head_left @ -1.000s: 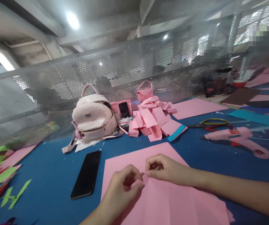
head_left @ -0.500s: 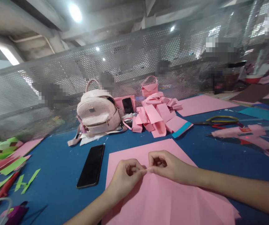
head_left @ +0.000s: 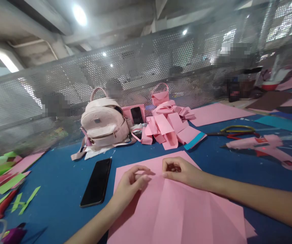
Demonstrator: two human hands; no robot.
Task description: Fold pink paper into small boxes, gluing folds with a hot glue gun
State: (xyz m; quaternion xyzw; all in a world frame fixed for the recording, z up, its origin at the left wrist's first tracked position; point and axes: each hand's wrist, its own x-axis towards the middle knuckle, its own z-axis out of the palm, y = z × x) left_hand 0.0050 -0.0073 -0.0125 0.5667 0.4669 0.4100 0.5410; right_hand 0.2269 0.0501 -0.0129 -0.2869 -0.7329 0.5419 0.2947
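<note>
Left hand (head_left: pixel 130 184): thumb and fingers parted, above the pink paper (head_left: pixel 171 210). Right hand (head_left: pixel 181 172): closed, thumb and forefinger pinching the paper at the top of a fold. The paper lies on the near middle of the blue table (head_left: pixel 67 183), creased lengthwise, more than one layer showing; exact count cannot be told.

Phones, two: one (head_left: pixel 96 183) flat, just left of the paper; the other (head_left: pixel 137 116) farther off, propped upright. Glue gun (head_left: pixel 265 147), one, to the right. Scissors (head_left: pixel 221 133), one pair, yellow and red handles, just beyond it. Green strips (head_left: pixel 29 200), at least two, near left.

Containers: one pale pink backpack (head_left: pixel 105 123), far left of centre, its top gaping slightly, contents not discernible; one small pink handbag (head_left: pixel 160 98), flap down, interior hidden, behind a heap of pink pieces (head_left: pixel 167 125), too overlapped to count.
</note>
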